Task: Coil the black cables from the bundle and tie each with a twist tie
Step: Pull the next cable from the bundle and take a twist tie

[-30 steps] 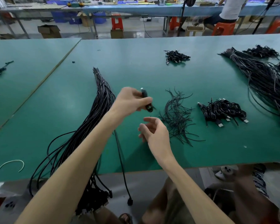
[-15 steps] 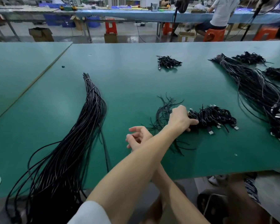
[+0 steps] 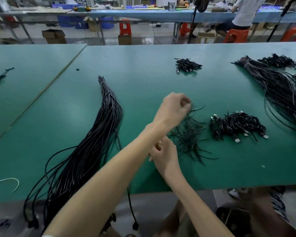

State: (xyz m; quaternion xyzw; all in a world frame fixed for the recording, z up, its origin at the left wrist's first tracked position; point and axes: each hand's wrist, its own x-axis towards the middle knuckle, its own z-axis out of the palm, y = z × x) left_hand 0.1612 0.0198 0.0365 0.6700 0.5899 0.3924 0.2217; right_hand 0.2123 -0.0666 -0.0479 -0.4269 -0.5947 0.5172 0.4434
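We have the twist ties [image 3: 190, 135] between the cable bundle [image 3: 99, 134] and the coiled cables [image 3: 237, 125] for easy reach, so our left hand [image 3: 175, 108] seems to pinch one tie while our right hand [image 3: 163, 153] hangs loosely curled

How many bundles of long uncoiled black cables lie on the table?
2. Left bundle: left of the twist ties. Right bundle: far right, partly out of frame; more may be hidden.

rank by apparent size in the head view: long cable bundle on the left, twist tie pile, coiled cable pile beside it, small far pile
1. long cable bundle, largest
2. coiled cable pile and twist tie pile: look about alike, not ranked
3. far pile, smallest, though distance may shrink it
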